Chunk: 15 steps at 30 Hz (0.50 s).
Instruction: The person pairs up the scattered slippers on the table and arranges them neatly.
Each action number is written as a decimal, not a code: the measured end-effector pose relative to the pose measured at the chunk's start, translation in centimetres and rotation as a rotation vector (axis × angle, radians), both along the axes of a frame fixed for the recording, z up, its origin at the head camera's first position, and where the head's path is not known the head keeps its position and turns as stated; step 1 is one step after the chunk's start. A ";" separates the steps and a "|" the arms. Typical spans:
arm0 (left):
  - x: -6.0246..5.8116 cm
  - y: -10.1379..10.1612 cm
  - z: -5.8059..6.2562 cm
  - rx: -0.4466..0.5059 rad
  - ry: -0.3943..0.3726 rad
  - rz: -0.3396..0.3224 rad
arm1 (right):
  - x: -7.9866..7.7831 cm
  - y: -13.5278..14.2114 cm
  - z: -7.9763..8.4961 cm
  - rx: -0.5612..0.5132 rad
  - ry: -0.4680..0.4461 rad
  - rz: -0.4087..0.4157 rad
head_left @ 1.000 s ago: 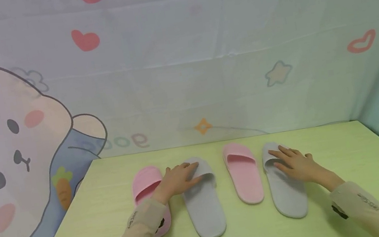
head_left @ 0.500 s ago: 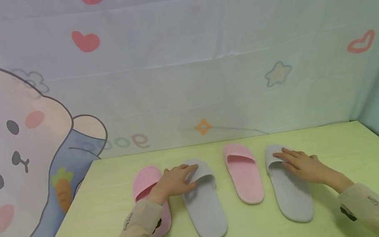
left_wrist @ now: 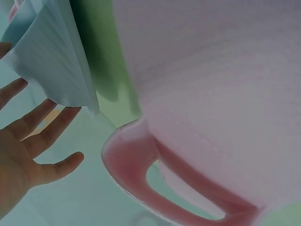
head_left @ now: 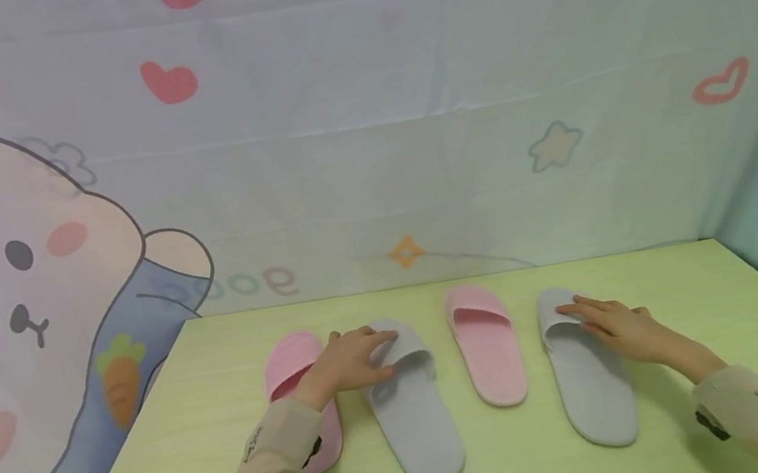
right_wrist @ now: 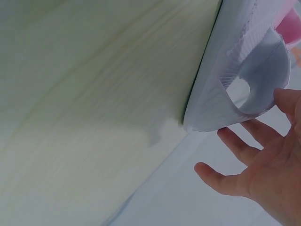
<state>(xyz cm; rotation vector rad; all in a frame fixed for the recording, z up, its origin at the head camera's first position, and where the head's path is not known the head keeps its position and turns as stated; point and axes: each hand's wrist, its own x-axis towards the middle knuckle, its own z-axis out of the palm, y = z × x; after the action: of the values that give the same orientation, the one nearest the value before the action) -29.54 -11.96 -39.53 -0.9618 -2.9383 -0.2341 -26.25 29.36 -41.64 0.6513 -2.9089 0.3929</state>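
Left grey slipper [head_left: 420, 436], right grey slipper [head_left: 597, 405] — toes pointing away — are touched from their outer sides by left hand [head_left: 350, 362], right hand [head_left: 619, 328], fingers extended.

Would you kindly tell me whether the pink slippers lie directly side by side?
No, one gray slipper lies between the left pink slipper and the right pink slipper.
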 end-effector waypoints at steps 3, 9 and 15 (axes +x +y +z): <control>0.0 0.2 0.1 -0.006 0.048 -0.016 | 0.1 0.3 0.0 -0.002 0.002 0.008; 0.4 0.7 0.8 -0.002 0.126 -0.047 | 0.2 0.8 0.1 -0.001 0.023 0.018; 1.0 1.8 1.7 0.022 0.142 -0.074 | 0.4 1.4 0.0 0.013 0.025 0.009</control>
<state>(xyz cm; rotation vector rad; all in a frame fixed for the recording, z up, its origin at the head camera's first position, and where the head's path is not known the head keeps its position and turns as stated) -28.56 -10.14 -37.84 -1.0399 -2.7699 -0.1924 -25.88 30.78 -41.60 0.6669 -2.8881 0.3638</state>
